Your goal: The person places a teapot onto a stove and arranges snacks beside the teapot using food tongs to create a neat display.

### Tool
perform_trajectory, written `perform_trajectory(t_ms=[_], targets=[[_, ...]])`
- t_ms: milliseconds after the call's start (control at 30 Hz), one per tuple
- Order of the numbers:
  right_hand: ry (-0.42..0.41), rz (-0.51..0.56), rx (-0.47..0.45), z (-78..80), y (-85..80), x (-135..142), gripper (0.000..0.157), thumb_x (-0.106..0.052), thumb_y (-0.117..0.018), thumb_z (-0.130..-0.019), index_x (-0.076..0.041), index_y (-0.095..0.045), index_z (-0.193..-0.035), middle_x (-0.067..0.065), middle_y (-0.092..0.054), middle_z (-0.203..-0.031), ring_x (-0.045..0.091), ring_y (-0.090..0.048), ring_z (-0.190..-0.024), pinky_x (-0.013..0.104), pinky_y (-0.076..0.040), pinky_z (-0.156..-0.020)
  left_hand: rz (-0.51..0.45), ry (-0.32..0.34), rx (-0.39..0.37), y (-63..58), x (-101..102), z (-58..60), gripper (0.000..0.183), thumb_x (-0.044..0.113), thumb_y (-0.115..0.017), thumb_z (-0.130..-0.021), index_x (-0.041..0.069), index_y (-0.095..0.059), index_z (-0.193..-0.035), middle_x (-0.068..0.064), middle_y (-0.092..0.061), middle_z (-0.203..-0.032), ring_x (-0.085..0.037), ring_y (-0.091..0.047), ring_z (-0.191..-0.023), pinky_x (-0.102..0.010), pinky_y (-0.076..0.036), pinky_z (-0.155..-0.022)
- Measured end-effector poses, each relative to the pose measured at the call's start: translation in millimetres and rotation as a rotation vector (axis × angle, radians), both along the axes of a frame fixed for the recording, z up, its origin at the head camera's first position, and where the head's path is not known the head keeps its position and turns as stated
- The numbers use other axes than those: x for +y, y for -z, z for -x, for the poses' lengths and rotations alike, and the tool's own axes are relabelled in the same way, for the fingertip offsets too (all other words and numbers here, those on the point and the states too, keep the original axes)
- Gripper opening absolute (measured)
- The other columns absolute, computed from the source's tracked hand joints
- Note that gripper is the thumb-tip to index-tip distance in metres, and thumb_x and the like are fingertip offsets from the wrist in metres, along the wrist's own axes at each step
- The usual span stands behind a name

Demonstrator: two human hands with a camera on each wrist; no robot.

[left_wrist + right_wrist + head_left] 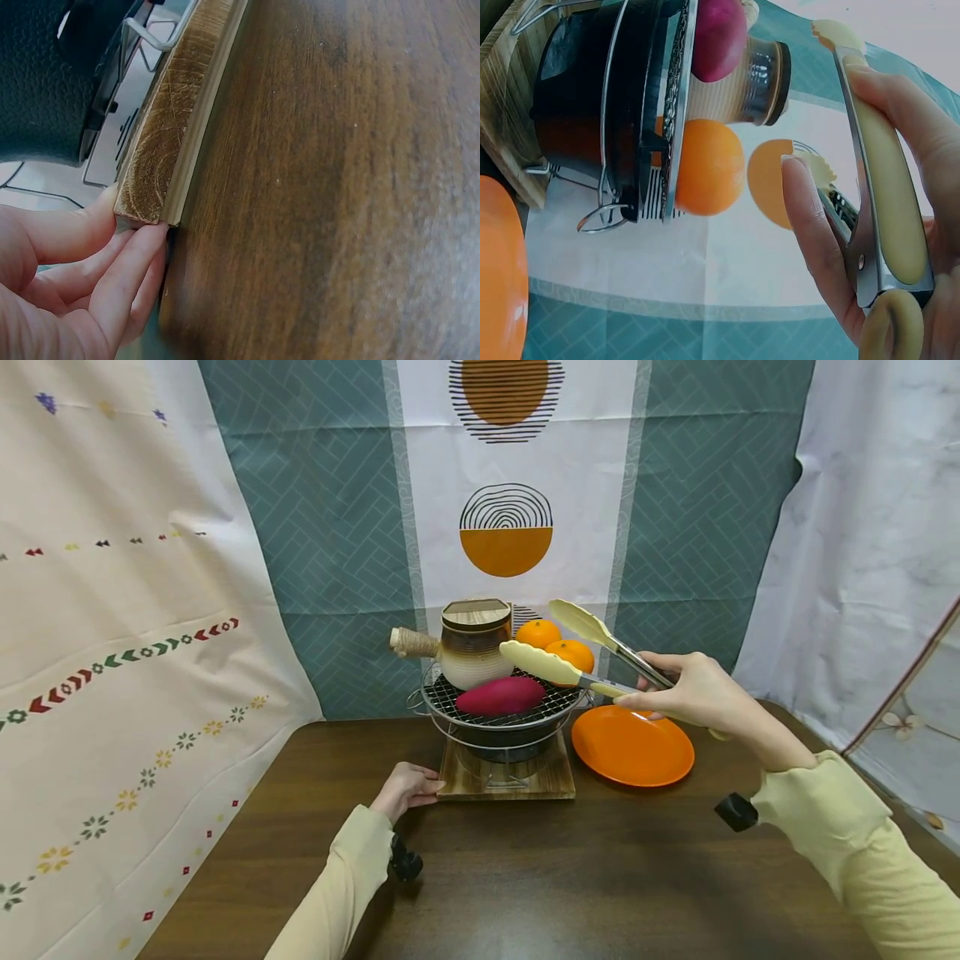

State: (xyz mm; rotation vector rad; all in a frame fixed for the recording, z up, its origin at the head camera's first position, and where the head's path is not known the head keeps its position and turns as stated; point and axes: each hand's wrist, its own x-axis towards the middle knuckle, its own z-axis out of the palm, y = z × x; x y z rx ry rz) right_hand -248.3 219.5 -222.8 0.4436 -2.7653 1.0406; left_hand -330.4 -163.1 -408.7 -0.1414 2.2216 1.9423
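My right hand holds cream-tipped metal tongs, their arms spread apart above the right side of the round wire grill. Two oranges sit on the grill behind the tongs, partly hidden by them. A purple sweet potato lies at the grill's front, with a brown and cream pot behind it. My left hand pinches the front left corner of the wooden board under the stove, thumb against one face and fingers against the other.
An orange plate lies on the brown table to the right of the board. The pot's rope-wrapped handle sticks out to the left. Patterned cloths hang behind and at both sides.
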Motion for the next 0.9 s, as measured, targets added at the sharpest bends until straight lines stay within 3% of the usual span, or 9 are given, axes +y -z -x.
perform_trajectory(t_ms=[267, 433, 567, 900], targets=[[0.011, 0.035, -0.011, -2.5, 0.4, 5, 0.088, -0.048, -0.073, -0.07, -0.002, -0.037, -0.137, 0.005, -0.062, -0.083, 0.018, -0.062, -0.062, 0.029, -0.043, -0.053, 0.015, 0.002, 0.0, 0.0, 0, -0.1, 0.026, -0.011, -0.059, -0.08, -0.02, -0.053, -0.104, -0.015, -0.059, -0.081, -0.019, -0.057, -0.066, -0.04, -0.051, -0.07], [0.018, 0.054, 0.006, -1.7, 2.9, 8, 0.068, -0.047, -0.072, -0.072, -0.004, -0.052, -0.121, 0.009, -0.059, -0.083, 0.02, -0.062, -0.063, 0.028, -0.046, -0.054, 0.013, -0.001, 0.002, -1.0, 0, -0.7, 0.026, -0.011, -0.059, -0.08, -0.021, -0.053, -0.104, -0.016, -0.059, -0.081, -0.019, -0.056, -0.066, -0.04, -0.051, -0.07], [0.019, 0.119, -0.006, -0.1, 7.4, 11, 0.057, -0.044, -0.073, -0.073, -0.005, -0.055, -0.11, 0.013, -0.057, -0.082, 0.022, -0.062, -0.064, 0.031, -0.051, -0.058, 0.021, 0.001, -0.001, -0.8, 0, 0.3, 0.027, -0.011, -0.059, -0.08, -0.021, -0.053, -0.104, -0.015, -0.059, -0.08, -0.019, -0.057, -0.066, -0.04, -0.051, -0.071], [0.064, 0.183, -0.036, 0.9, 12.1, 23, 0.065, -0.042, -0.074, -0.073, 0.0, -0.05, -0.117, 0.016, -0.056, -0.085, 0.024, -0.062, -0.067, 0.032, -0.052, -0.061, 0.029, 0.002, -0.013, 0.2, 0, 1.9, 0.027, -0.011, -0.059, -0.08, -0.02, -0.053, -0.105, -0.015, -0.06, -0.082, -0.019, -0.057, -0.067, -0.04, -0.051, -0.071]])
